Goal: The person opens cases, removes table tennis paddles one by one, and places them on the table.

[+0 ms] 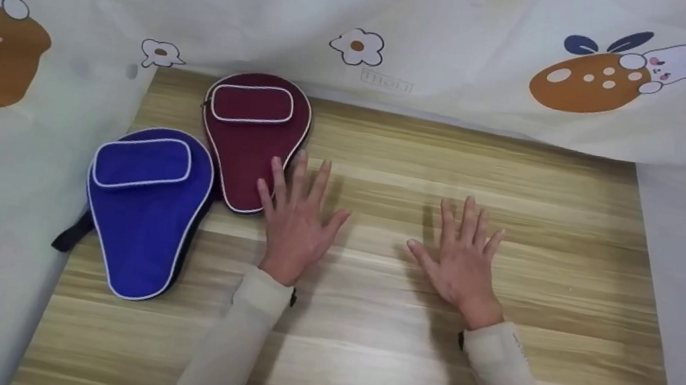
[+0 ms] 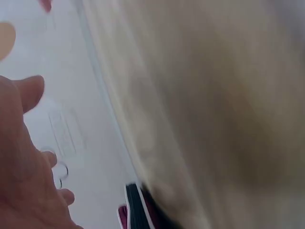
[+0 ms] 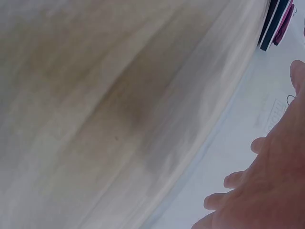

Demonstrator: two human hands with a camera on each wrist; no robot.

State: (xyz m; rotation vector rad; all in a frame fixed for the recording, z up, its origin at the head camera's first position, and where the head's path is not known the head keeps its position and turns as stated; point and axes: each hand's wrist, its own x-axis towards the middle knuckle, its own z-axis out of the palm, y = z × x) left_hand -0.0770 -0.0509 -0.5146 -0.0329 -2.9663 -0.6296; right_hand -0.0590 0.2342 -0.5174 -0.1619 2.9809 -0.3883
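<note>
Two paddle-shaped zip cases with white piping lie on the left of the table. The maroon case (image 1: 249, 146) is farther back; the blue case (image 1: 144, 218) lies nearer, with a black strap at its left edge. My left hand (image 1: 295, 233) has its fingers spread, palm down, and its fingertips overlap the right edge of the maroon case in the head view. Whether they touch it, I cannot tell. Over the right half of the table my right hand (image 1: 463, 266) is spread in the same way and holds nothing. Both wrist views show the hands' fingers extended.
A wood-grain table (image 1: 358, 369) lies beneath both hands. Pale cloth (image 1: 457, 47) printed with rabbits and flowers hangs along the back and both sides. Light-coloured sleeves cover the forearms, with a dark band showing at each wrist.
</note>
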